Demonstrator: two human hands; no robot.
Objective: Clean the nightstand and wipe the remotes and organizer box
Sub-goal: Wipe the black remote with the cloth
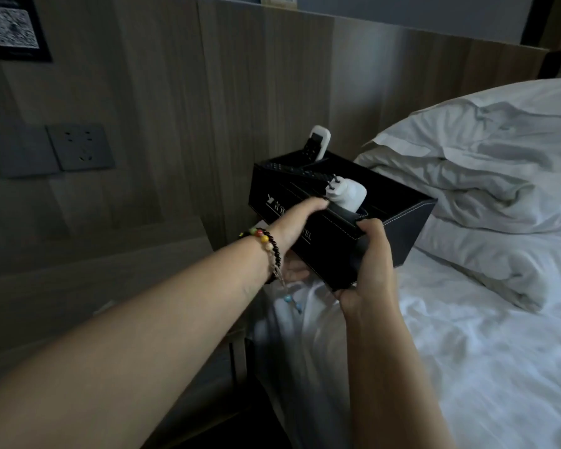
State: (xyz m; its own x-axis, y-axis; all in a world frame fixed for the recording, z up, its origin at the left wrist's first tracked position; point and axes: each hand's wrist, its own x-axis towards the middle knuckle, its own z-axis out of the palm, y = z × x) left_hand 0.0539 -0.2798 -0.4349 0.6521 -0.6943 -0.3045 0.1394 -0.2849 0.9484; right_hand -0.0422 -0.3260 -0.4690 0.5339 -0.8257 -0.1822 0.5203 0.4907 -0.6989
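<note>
A black leather-look organizer box (405, 222) with white lettering is held in the air above the bed's edge, tilted. My left hand (292, 222) grips its long front side, thumb over the rim. My right hand (370, 264) clasps its near corner and underside. Inside stand a white remote (319, 142) upright at the far end, a black remote (292, 171) lying across the top, and a white plug adapter (347, 194) near my left thumb. The wooden nightstand (94, 264) lies below and to the left, dim.
A white bed (486, 351) with rumpled sheets and stacked pillows (486, 163) fills the right side. A wood-panel headboard wall (208, 92) carries a grey socket plate (78, 147). A framed QR card (12, 25) hangs at top left.
</note>
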